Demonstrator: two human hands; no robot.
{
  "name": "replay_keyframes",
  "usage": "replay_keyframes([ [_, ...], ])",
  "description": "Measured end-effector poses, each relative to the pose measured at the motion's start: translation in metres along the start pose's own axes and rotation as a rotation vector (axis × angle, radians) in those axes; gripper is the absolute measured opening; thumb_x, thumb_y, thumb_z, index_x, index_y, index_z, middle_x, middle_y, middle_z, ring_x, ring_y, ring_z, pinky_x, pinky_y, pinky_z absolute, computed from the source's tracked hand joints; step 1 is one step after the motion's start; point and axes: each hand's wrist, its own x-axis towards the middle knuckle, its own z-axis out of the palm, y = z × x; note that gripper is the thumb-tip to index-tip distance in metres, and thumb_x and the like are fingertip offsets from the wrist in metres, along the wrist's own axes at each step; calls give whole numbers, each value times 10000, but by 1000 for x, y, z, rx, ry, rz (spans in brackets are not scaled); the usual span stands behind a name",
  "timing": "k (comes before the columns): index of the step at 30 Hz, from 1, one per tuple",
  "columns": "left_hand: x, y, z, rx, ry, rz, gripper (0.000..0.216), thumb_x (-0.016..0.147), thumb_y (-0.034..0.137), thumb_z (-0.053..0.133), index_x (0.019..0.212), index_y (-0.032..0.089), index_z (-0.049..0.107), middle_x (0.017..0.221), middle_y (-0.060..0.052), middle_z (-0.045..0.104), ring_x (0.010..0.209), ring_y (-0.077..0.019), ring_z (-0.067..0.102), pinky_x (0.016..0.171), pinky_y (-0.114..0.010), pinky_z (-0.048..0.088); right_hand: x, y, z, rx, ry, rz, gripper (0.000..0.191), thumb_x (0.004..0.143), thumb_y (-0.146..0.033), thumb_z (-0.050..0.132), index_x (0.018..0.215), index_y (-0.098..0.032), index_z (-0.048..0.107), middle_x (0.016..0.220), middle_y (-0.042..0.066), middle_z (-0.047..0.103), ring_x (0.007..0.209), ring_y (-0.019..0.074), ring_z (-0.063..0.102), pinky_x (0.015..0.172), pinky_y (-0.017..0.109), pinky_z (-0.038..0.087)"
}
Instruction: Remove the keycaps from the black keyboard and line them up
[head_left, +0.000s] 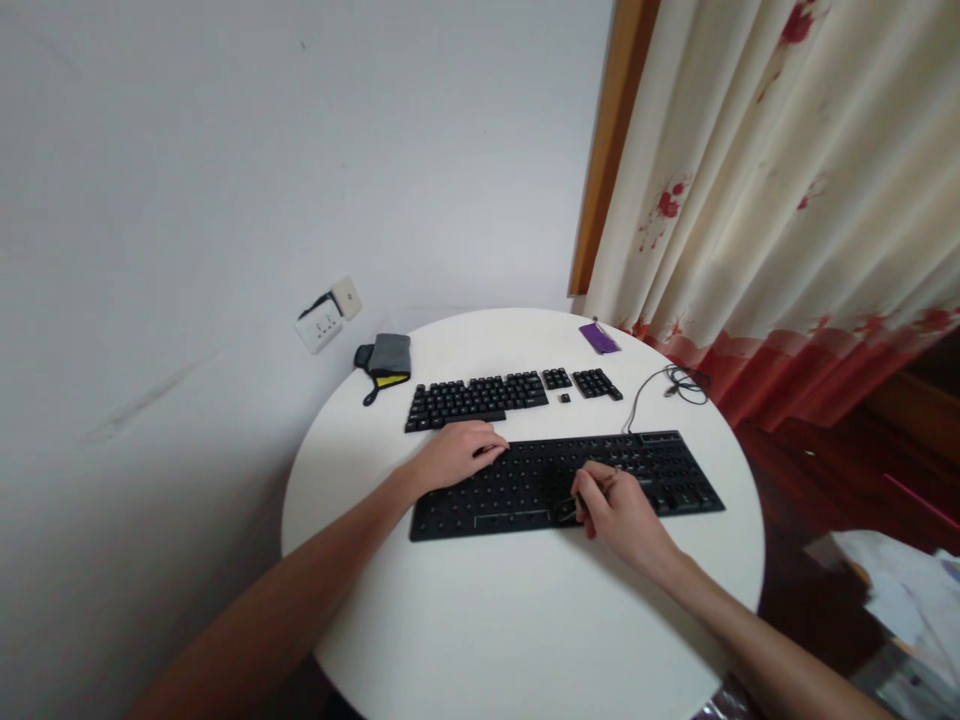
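Observation:
A black keyboard base (517, 500) with its keycaps off over most of its face lies on the round white table. Some keys still seem to sit at its right end. My left hand (457, 455) holds its upper left edge, fingers over the far side and thumb on the face. Over the lower middle, my right hand (611, 500) is closed around a dark brush-like tool (559, 495) touching the keyboard; its exact kind is hard to make out. Behind the base, loose black keycaps (480, 396) are laid out in keyboard order, with one single keycap (565, 398) apart.
A grey cloth pouch (390, 357) with a yellow edge lies at the table's back left. A purple packet (599, 338) sits at the back right, and the coiled cable (684, 382) near the right edge. Wall and curtain (750, 230) border the table (480, 620).

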Motion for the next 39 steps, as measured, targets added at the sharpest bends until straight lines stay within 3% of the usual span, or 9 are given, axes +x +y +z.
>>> replay_keyframes([
  [3,-1,1,-2,-10,-11,-9,254,971,284,467,995,216,711,915,-33,700,859,-158,631,797,-283,480,5,7,-3,223,32,79,317,919,-418,441,721,-184,523,488,-32,544,346,104,490,351,197,345],
  [6,3,6,-8,-56,28,-38,246,964,289,480,997,207,709,902,-38,693,844,-159,623,786,-286,482,14,1,-10,345,57,64,340,899,-467,479,733,-177,542,495,-19,573,320,99,483,307,183,295],
  [12,46,33,-32,-293,186,-153,259,895,298,605,1129,200,661,965,-42,670,770,-135,608,709,-266,516,58,-37,-22,317,154,-218,311,883,-435,543,716,-174,573,557,-3,613,394,92,527,355,183,348],
  [15,71,40,-32,-383,239,-138,339,843,271,673,1175,210,636,1052,-52,655,826,-139,630,743,-276,548,86,-47,-20,282,147,-344,267,876,-368,558,693,-174,576,565,-15,603,433,84,530,416,187,394],
  [17,79,38,-27,-377,301,-136,251,842,240,671,1090,203,676,1018,-49,670,824,-141,642,759,-287,557,100,-46,-15,275,140,-370,256,872,-358,557,696,-173,586,553,-21,588,436,85,524,429,192,401],
  [21,77,29,-11,-295,414,-113,110,826,208,696,929,183,723,914,-49,702,795,-151,654,742,-289,566,113,-31,-6,289,106,-283,298,874,-425,539,774,-164,642,670,20,654,532,116,597,466,207,449],
  [26,68,21,5,-184,434,-43,120,845,235,684,949,182,710,935,-68,699,842,-174,655,768,-317,560,116,-14,1,434,-50,-76,370,867,-473,533,894,-147,706,807,78,727,687,161,682,675,292,560],
  [34,70,24,15,-10,318,92,155,937,243,552,1009,186,677,977,-65,683,921,-177,636,826,-334,538,114,-6,4,387,139,-134,306,834,-367,532,747,-131,708,677,68,710,589,153,645,606,275,538],
  [39,73,21,6,-59,435,37,125,893,267,626,965,205,708,951,-55,717,890,-180,647,828,-339,525,114,-6,1,409,211,-153,304,845,-354,505,756,-129,690,721,87,721,624,164,659,590,265,527],
])
